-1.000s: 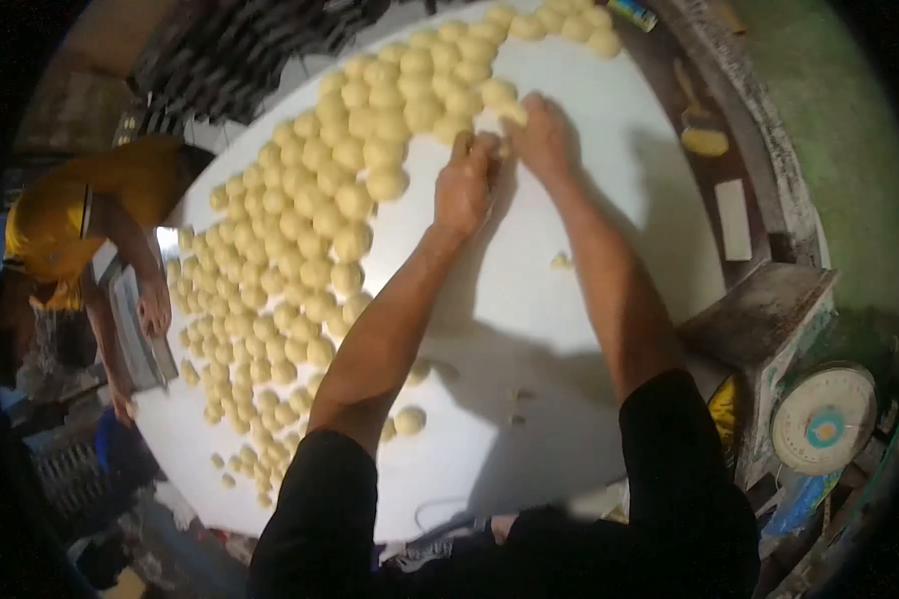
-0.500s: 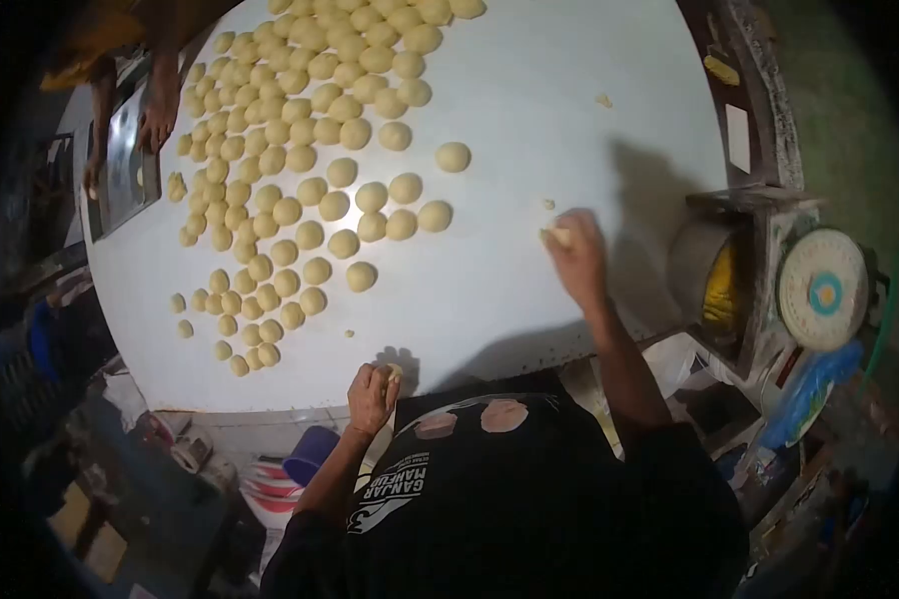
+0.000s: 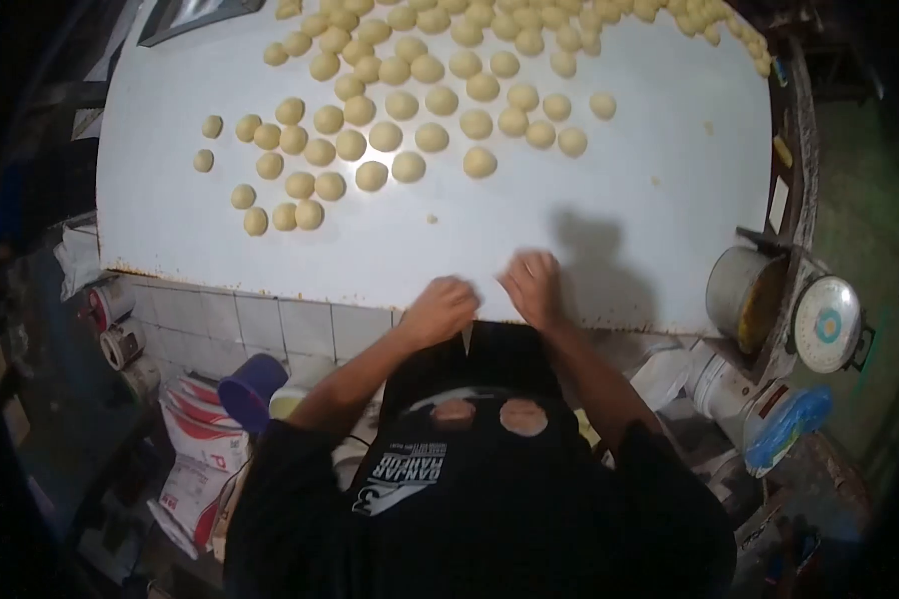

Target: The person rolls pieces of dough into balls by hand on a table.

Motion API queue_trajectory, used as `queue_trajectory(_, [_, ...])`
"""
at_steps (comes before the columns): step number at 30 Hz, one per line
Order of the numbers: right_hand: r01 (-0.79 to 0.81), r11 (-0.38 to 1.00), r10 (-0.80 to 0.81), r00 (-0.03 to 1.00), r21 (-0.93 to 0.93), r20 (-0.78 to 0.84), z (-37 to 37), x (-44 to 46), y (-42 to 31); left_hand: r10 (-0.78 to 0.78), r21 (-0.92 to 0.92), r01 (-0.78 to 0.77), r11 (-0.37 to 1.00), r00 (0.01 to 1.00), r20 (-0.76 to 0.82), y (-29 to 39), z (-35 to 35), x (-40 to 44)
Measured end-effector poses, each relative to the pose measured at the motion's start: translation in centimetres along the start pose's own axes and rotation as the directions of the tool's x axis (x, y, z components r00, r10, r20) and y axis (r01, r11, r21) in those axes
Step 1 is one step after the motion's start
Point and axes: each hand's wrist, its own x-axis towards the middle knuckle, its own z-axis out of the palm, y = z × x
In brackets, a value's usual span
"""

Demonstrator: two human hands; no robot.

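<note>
My left hand [image 3: 442, 307] is closed at the front edge of the white table [image 3: 529, 220], its fingers curled; what it grips, if anything, is hidden. Just to its right, my right hand [image 3: 532, 285] is closed too, slightly blurred, over the same edge, and its contents cannot be made out. A small gap separates the hands. Beyond them several pale yellow dough balls [image 3: 479, 163] lie spread over the table. A small dough scrap [image 3: 432, 219] rests between the hands and the balls.
A metal pot [image 3: 744, 290] and a round dial scale [image 3: 826, 324] stand at the right. Below the table's front edge are a purple bucket [image 3: 248, 391], a red and white sack [image 3: 195, 479] and white buckets. A metal tray [image 3: 195, 18] sits at the back left.
The view has swung toward the table's left and front. My hands, far apart half a second ago, have come close together at the front edge. The co-worker's hands are out of view.
</note>
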Motion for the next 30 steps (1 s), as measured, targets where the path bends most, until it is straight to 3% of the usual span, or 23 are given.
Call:
queue_trajectory(2, [-0.089, 0.995, 0.094, 0.972, -0.033, 0.213, -3.3, -0.2, 4.0, 0.098, 0.117, -0.086, 0.989, 0.990, -0.104, -3.9, -2.8, -1.1])
queue_trajectory(3, [0.220, 0.969, -0.196, 0.962, -0.114, 0.191, -3.1, 1.3, 6.5, 0.003, 0.199, 0.009, 0.980, 0.998, -0.062, -5.0, -3.4, 1.9])
queue_trajectory(4, [0.002, 0.976, 0.020, 0.995, -0.220, 0.096, -0.8, 2.6, 6.6, -0.100, 0.259, 0.095, 0.961, 0.995, 0.004, -4.4, -2.5, 4.2])
queue_trajectory(5, [-0.017, 0.976, 0.045, 0.991, -0.216, 0.129, 0.1, 0.7, 4.4, -0.114, 0.226, 0.106, 0.968, 0.993, 0.023, -1.9, 0.2, 4.8])
queue_trajectory(7, [-0.130, 0.979, 0.135, 0.991, -0.155, 0.020, 2.0, 1.6, 0.7, -0.238, 0.027, 0.252, 0.967, 0.938, -0.253, 0.7, 2.6, 7.5])
queue_trajectory(8, [-0.180, 0.976, 0.175, 0.983, -0.124, -0.048, 1.8, 2.2, 0.1, -0.156, 0.032, 0.159, 0.987, 0.984, -0.088, 2.0, 2.5, 4.8])
queue_trajectory(10, [0.127, 0.991, -0.125, 0.990, -0.029, 0.070, -1.4, -2.1, 3.2, 0.061, -0.020, -0.064, 0.998, 0.991, -0.118, 0.6, -0.4, 0.3])
queue_trajectory(12, [0.137, 0.987, -0.132, 0.989, -0.085, 0.063, -2.9, -0.3, 7.5, 0.043, 0.140, -0.037, 0.989, 0.998, -0.039, -4.6, -2.6, 4.8])
queue_trajectory(13, [-0.013, 0.993, 0.036, 0.980, -0.115, 0.198, -2.7, 2.3, 7.8, -0.019, 0.221, 0.001, 0.975, 0.997, 0.080, -4.5, -1.9, 4.0])
queue_trajectory(14, [0.031, 0.994, -0.035, 0.999, -0.101, -0.034, -3.2, 6.8, 5.0, -0.053, 0.197, 0.031, 0.980, 0.993, 0.109, -1.7, 0.4, 4.0])
queue_trajectory(16, [-0.200, 0.976, 0.188, 0.973, -0.082, -0.131, 0.1, 7.1, 2.3, -0.332, 0.047, 0.361, 0.932, 0.896, -0.294, 0.9, 3.1, 9.8])
queue_trajectory(17, [-0.095, 0.982, 0.109, 0.991, -0.161, 0.078, 1.1, 3.4, 3.1, -0.255, 0.024, 0.266, 0.964, 0.943, -0.215, 2.0, 3.1, 8.2])
queue_trajectory(18, [0.084, 0.986, -0.076, 0.995, -0.142, 0.063, -0.7, 1.3, 2.9, -0.171, -0.007, 0.171, 0.985, 0.975, -0.144, 3.0, 3.4, 5.4])
queue_trajectory(20, [0.245, 0.960, -0.255, 0.965, 0.137, 0.066, -4.8, 0.6, 6.6, -0.032, -0.040, 0.024, 0.999, 0.978, -0.208, -0.8, 0.8, 3.6])
queue_trajectory(21, [0.276, 0.961, -0.271, 0.942, 0.002, 0.197, -4.7, 1.6, 9.5, -0.009, 0.087, 0.015, 0.996, 0.997, -0.075, -3.7, -0.2, 4.3])
queue_trajectory(22, [0.218, 0.964, -0.196, 0.969, -0.150, 0.149, -3.6, 3.8, 9.3, -0.015, 0.179, 0.001, 0.984, 0.997, 0.076, -4.5, 0.4, 4.3])
queue_trajectory(23, [0.144, 0.945, -0.120, 0.988, -0.294, 0.099, -2.6, 6.1, 8.9, -0.023, 0.125, 0.009, 0.992, 0.994, 0.111, -2.1, 2.1, 5.5])
queue_trajectory(24, [0.039, 0.997, -0.049, 0.989, -0.070, -0.143, -2.7, 8.5, 6.9, -0.217, 0.104, 0.239, 0.965, 0.959, -0.182, 0.6, 2.7, 10.0])
queue_trajectory(25, [0.035, 0.996, -0.041, 0.996, -0.080, -0.078, -1.0, 7.2, 6.8, -0.374, 0.038, 0.441, 0.897, 0.800, -0.469, 1.6, 2.6, 13.4])
queue_trajectory(26, [0.029, 0.996, -0.030, 0.999, -0.090, -0.017, -0.3, 5.1, 6.7, -0.337, 0.011, 0.365, 0.931, 0.870, -0.360, 2.4, 4.8, 11.9])
queue_trajectory(27, [0.138, 0.982, -0.130, 0.989, -0.128, 0.067, -2.4, 3.0, 5.9, -0.202, 0.007, 0.217, 0.976, 0.918, -0.341, 3.3, 5.0, 9.6])
queue_trajectory(28, [0.311, 0.950, -0.311, 0.950, 0.010, 0.032, -4.5, 2.2, 7.2, -0.061, 0.014, 0.070, 0.997, 0.941, -0.332, 2.5, 3.9, 7.8])
queue_trajectory(30, [0.323, 0.946, -0.323, 0.932, 0.026, 0.164, -5.7, 3.0, 12.1, -0.024, -0.082, 0.004, 0.997, 0.970, -0.240, -2.4, 1.8, 6.2])
